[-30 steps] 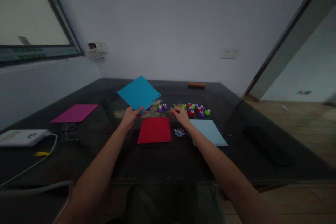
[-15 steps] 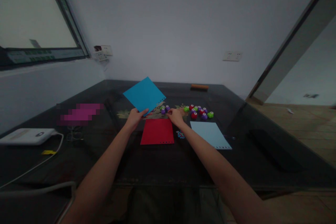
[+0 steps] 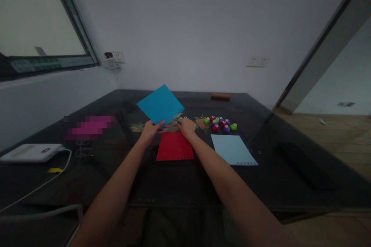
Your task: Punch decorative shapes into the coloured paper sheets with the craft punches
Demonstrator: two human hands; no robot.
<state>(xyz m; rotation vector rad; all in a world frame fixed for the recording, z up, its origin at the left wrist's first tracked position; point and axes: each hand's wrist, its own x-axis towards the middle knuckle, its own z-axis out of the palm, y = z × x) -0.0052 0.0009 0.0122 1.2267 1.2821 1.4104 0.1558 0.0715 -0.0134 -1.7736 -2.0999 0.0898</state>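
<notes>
My left hand [image 3: 150, 131] pinches the lower corner of a blue sheet of paper [image 3: 160, 103], which is raised and tilted above the table. My right hand [image 3: 188, 127] is at a small cluster of little round toys with eyes, partly covering a green toy [image 3: 180, 119]. Its fingers look curled together; whatever is between them is hidden. A red sheet of paper [image 3: 174, 147] with a punched edge lies flat below both hands, its upper right corner under my right wrist. To the right lies a pale blue sheet [image 3: 233, 149].
Several red, green and purple eyed toys [image 3: 223, 123] stand behind the pale sheet. An orange-brown roll [image 3: 220, 95] lies at the back of the dark table [image 3: 162, 185]. At left are a white device [image 3: 31, 153] with a cable and a blurred pink thing [image 3: 92, 126].
My right hand has shifted left onto the small toy cluster, covering more of it. My right forearm now hides the small colourful piece beside the red sheet. The blue sheet stays held up.
</notes>
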